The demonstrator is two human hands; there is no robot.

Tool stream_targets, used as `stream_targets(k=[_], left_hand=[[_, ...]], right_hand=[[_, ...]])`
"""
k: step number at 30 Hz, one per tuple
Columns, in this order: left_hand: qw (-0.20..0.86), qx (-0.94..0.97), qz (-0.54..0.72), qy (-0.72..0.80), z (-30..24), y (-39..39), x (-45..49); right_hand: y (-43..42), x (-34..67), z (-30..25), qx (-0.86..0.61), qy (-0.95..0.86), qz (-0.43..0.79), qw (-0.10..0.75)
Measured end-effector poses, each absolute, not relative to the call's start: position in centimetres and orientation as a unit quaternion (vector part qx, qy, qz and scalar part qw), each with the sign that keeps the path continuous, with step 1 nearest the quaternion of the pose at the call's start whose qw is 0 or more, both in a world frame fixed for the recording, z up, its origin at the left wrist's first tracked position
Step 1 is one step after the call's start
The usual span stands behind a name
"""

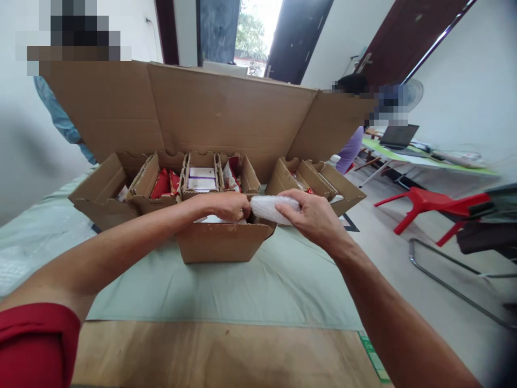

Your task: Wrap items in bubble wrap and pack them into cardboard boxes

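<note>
In my right hand (309,213) is a whitish bubble-wrapped bundle (269,207), gripped at its right end above the front cardboard box (222,242). What the wrap covers cannot be made out. My left hand (231,206) reaches over that same box, its fingers curled in at the opening near the bundle's left tip. Whether those fingers hold anything is hidden. Below them, something white (214,219) lies inside the box.
Behind stands a row of open cardboard boxes holding red packets (163,183), white boxes (202,179) and other goods. A tall cardboard panel (230,108) rises behind them. A green cloth (218,296) covers the table. A red stool (424,207) stands right; people are beyond.
</note>
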State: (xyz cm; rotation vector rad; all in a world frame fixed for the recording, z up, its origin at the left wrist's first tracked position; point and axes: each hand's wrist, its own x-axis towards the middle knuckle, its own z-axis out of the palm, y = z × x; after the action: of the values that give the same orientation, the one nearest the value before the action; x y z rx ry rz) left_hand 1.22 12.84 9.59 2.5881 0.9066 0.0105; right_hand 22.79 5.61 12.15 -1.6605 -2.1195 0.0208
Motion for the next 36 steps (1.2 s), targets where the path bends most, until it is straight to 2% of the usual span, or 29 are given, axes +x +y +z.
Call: stream_targets(k=[5, 8, 10, 15, 17, 28, 36], left_hand=[[0.207, 0.928, 0.001, 0.308, 10.1, 12.1, 0.3], [0.207, 0.927, 0.012, 0.311, 10.3, 11.7, 0.0], [0.204, 0.927, 0.016, 0.314, 10.3, 11.6, -0.2], [0.186, 0.929, 0.026, 0.318, 9.7, 11.8, -0.4], [0.175, 0.931, 0.032, 0.319, 9.4, 11.9, -0.4], [0.143, 0.929, 0.042, 0.337, 8.5, 12.2, 0.2], [0.139, 0.935, 0.055, 0.322, 7.4, 12.5, 0.6]], right_hand=[[7.7, 20.2, 14.8, -0.609, -0.792, -0.054, 0.001], [8.4, 18.9, 15.3, -0.592, -0.802, -0.052, -0.068], [8.8, 18.2, 15.4, -0.584, -0.808, -0.04, -0.066], [10.4, 18.0, 15.2, -0.635, -0.748, 0.168, -0.099], [10.9, 18.5, 14.9, -0.648, -0.727, 0.193, -0.117], [9.7, 16.8, 13.2, -0.664, -0.739, 0.004, -0.115], [10.4, 16.3, 12.4, -0.642, -0.756, 0.024, -0.125]])
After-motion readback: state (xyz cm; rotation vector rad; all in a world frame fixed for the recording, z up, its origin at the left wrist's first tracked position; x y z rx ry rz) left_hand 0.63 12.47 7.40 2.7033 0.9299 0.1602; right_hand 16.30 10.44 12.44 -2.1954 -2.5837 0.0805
